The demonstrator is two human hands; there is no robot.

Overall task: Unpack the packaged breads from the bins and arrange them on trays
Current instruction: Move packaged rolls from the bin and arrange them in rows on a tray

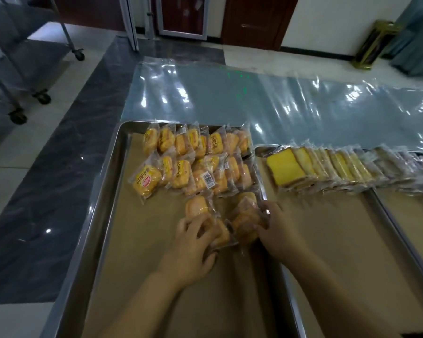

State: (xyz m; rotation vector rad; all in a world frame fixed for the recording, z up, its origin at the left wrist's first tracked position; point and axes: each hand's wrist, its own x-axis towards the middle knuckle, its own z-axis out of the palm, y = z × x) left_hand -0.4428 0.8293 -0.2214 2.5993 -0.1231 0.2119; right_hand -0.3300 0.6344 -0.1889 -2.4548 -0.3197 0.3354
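Left hand [193, 245]: its fingers are curled round one clear packet of small yellow bread [217, 231], low over the brown paper.
Right hand [276, 230]: its fingers hold a little bunch of the same bread packets [244, 219], just beside the left one. It is too blurry to count them.
Loose packet [197, 206]: it lies on the paper, just past the left fingers.
Rows of small bread packets [195, 162]: two rows lean on each other at the far end of the tray.
Big shiny metal tray [103, 191]: it is lined with brown paper and sits on the worktop.
Second metal tray [386, 211]: it is just to the right and holds a row of flat sliced bread packets [327, 167].
Worktop [230, 98]: it is covered with shiny clear plastic.
Metal cart on wheels [17, 69]: it stands on the floor, far left.
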